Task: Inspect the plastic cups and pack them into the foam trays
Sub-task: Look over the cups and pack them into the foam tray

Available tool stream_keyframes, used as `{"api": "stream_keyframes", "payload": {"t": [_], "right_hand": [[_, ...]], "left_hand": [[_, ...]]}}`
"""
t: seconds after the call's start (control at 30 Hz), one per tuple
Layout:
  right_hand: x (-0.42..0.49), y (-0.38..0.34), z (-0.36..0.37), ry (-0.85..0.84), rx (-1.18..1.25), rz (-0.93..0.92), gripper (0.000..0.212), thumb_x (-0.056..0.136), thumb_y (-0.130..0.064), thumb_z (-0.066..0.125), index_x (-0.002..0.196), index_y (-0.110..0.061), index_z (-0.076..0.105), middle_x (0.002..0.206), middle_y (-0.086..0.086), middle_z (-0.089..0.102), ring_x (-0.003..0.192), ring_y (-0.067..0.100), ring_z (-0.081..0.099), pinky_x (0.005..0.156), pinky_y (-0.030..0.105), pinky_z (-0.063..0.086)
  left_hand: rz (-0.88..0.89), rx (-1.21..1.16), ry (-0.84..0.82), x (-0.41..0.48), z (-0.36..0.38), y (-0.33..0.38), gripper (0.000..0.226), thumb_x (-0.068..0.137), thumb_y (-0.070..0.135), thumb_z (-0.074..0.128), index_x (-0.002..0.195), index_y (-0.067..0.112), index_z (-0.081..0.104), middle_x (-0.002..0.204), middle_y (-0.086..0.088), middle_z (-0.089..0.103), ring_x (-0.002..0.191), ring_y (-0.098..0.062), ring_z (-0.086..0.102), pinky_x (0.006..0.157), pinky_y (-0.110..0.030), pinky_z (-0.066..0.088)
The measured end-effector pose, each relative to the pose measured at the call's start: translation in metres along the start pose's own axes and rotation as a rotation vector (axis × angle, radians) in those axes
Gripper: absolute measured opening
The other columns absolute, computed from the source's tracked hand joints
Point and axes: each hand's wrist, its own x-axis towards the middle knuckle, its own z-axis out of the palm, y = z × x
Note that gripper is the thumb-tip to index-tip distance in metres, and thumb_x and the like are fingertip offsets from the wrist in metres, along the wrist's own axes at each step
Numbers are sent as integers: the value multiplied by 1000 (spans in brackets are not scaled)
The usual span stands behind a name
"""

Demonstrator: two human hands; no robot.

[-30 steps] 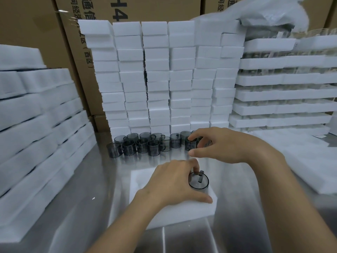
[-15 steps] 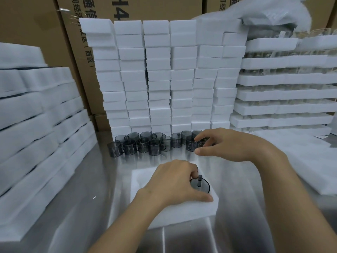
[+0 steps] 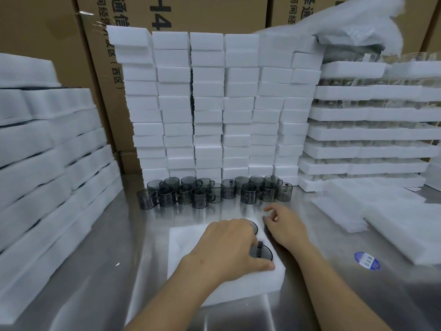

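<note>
Two bare arms reach in over the near edge of the shiny metal worktop (image 3: 95,271); a white foam tray (image 3: 226,285) lies flat by the middle of that near edge.

The left hand (image 3: 226,249) rests on the tray; its fingers bend around the left side of the near cup (image 3: 263,253), a dark see-through cup sunk in the tray's right side with its mouth up; the thumb lies flat on the foam just in front of the cup, so this hand has hold of it.

A second cup (image 3: 254,227) sits in the tray just behind; only a bit of its rim peeks out past the left hand.

The right hand (image 3: 286,226) is at the tray's far right corner; its fingers are loosely curled with nothing in them; the fingertips are just beside the second cup's rim, and I cannot tell if they touch it.

A small blue sticker (image 3: 367,260) sits on the worktop toward the right edge; flat foam sheets (image 3: 381,216) lie farther back on that side.

More dark cups (image 3: 214,192) stand packed together near the far edge, mouths up; tall stacks of white foam blocks (image 3: 207,103) rise right behind them.

Piles of foam (image 3: 47,151) line the left edge; at the far right corner are layered foam trays (image 3: 370,115) with clear things between them; brown boxes (image 3: 214,13) stand at the very back.
</note>
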Motion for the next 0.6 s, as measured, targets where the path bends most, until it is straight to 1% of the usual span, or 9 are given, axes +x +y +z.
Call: {"api": "stream_keyframes", "payload": {"t": [0.1,0.17,0.2,0.27,0.33,0.4,0.47,0.53,0.6], "right_hand": [[11,6,1,82,14,15,35,97,-19,58,131,-25,60,75,-8,65,82,21,61,67,33,38],[20,8,0,124,17,39,44,97,-17,57,140,-23,53,71,-4,64,80,27,58,68,36,39],[23,8,-1,146,20,51,48,97,-16,56,144,-24,49,70,-3,64,77,28,57,67,37,38],[30,9,-3,179,23,52,56,97,-14,53,151,-25,42,72,-1,62,75,29,55,65,39,39],[37,9,-4,188,-1,54,62,99,-15,51,157,-26,34,82,2,62,78,31,54,66,39,39],[43,8,-4,189,-35,78,60,100,-19,51,157,-26,33,96,8,64,86,35,58,70,41,43],[47,10,-3,193,-37,108,48,101,-21,52,149,-23,42,107,12,69,97,38,64,76,42,47],[48,13,-3,220,32,137,39,102,-22,55,141,-20,50,112,13,71,102,38,66,81,42,48],[46,17,-4,267,153,180,32,99,-21,59,131,-19,54,105,17,73,97,39,70,85,42,50]], "left_hand": [[9,-65,-19,1,2,-7,56,81,69,74,84,21,47,103,10,73,90,-19,64,65,-35,40],[29,-95,-31,1,4,-11,58,79,76,70,84,21,51,100,12,71,87,-14,63,63,-33,41],[26,-116,-39,0,3,-15,60,78,82,65,84,22,58,95,12,69,83,-11,62,61,-33,42],[-34,-230,18,2,-8,-34,60,77,91,55,86,35,73,91,14,68,78,-7,62,64,-33,50],[-157,-432,244,0,-18,-71,50,80,87,55,86,42,77,84,16,70,74,-4,63,70,-34,52],[-282,-607,538,-12,-10,-113,47,87,71,60,86,28,78,73,0,67,65,-11,55,66,-34,43],[-419,-748,726,-35,16,-146,41,100,48,66,77,15,73,65,-14,60,59,-9,43,61,-32,32],[-626,-817,790,-58,43,-165,39,106,26,67,69,16,70,52,1,53,49,-2,39,54,-29,32],[-805,-915,893,-66,54,-180,39,106,26,65,68,16,71,54,10,50,51,-6,41,56,-31,33]]}}
